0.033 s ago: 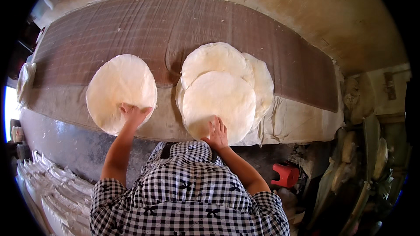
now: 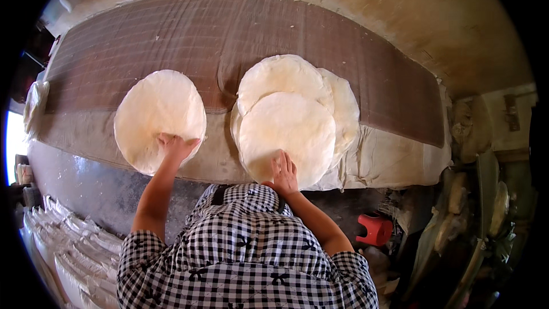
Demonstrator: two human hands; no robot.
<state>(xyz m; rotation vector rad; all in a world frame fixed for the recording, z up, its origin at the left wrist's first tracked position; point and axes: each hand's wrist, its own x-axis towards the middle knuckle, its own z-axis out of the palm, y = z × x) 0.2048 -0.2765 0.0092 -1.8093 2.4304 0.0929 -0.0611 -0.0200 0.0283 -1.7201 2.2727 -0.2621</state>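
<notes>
Beneath my left hand (image 2: 178, 147) lies a single round white pad (image 2: 160, 100), soft and cushion-like, overhanging the table's near edge. The hand presses down near the pad's lower part, fingers bent into the surface and thumb stretched out toward the right rim. Further right is an overlapping pile of similar pads. My right hand (image 2: 282, 176) rests on the lower edge of the top pad (image 2: 289, 131), its fingers extended. Under that one, another pad (image 2: 280, 77) shows behind and a third pad (image 2: 345, 111) sticks out to the right.
The long table (image 2: 189, 34) has a brown striped cover with pale cloth (image 2: 394, 154) along its front. A red plastic stool (image 2: 374, 230) stands on the floor at right. White bundles (image 2: 74, 252) lie at lower left. Boards and wrapped items (image 2: 486, 194) lean at far right.
</notes>
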